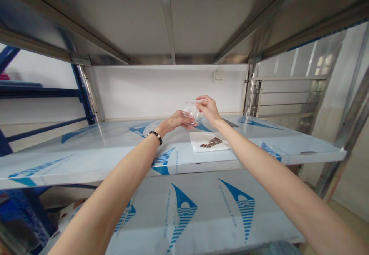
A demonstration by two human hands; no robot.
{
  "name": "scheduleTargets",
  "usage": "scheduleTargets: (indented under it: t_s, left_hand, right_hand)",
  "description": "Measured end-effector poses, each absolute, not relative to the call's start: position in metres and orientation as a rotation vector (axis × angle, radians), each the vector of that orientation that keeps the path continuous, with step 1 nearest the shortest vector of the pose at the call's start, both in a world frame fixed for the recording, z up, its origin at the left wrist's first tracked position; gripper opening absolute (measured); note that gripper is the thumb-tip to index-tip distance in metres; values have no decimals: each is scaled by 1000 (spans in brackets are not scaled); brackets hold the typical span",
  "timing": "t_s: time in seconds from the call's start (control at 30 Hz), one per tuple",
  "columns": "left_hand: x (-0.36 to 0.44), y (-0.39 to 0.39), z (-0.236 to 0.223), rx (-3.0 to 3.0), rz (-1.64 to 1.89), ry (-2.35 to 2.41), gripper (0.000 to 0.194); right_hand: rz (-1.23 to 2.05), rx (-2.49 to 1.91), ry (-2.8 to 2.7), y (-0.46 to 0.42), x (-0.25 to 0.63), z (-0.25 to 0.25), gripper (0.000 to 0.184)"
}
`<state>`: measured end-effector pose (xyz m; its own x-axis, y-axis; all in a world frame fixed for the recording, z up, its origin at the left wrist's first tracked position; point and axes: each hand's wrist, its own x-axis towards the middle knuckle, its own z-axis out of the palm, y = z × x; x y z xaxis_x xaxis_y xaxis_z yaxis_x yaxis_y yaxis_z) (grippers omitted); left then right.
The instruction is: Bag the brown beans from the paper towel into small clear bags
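Observation:
Above the shelf, my left hand is closed around a small clear plastic bag. At the bag's upper right, my right hand has its thumb and fingers pinched at the bag's edge. A thin reddish line shows along the top of the bag, by my right fingertips. Whatever lies inside the bag is too small to make out. Below my right wrist, a white sheet lies flat on the shelf. Several small dark brown oblong pieces rest on it in a loose heap.
The metal shelf is covered in film with blue printing. Another metal shelf hangs low overhead. A flat dark object lies behind my right forearm. Posts stand at the back corners, and a lower film-covered shelf sits underneath.

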<state>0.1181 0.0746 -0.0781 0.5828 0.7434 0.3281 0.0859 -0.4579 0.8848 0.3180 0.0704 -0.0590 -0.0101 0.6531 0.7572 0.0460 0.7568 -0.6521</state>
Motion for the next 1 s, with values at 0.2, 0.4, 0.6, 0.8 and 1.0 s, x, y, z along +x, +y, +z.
scheduleTargets:
  t_s: [0.2, 0.4, 0.6, 0.8, 1.0]
  left_hand:
    - [118, 71, -76, 1862, 1038, 685, 42]
    - [120, 69, -80, 1886, 974, 694, 41]
    - [119, 78, -79, 1809, 1288, 709, 47]
    - [114, 81, -77, 1773, 1376, 703, 49]
    - [114, 79, -75, 1810, 1460, 666, 49]
  right_hand:
    - [646, -703, -1535, 71, 320, -67, 42]
    - [688, -583, -1602, 76, 315, -73, 41]
    - [691, -651, -1536, 78, 313, -72, 37]
    - [705, -668, -1582, 77, 312, -73, 33]
    - [637, -603, -1605, 76, 310, -71, 31]
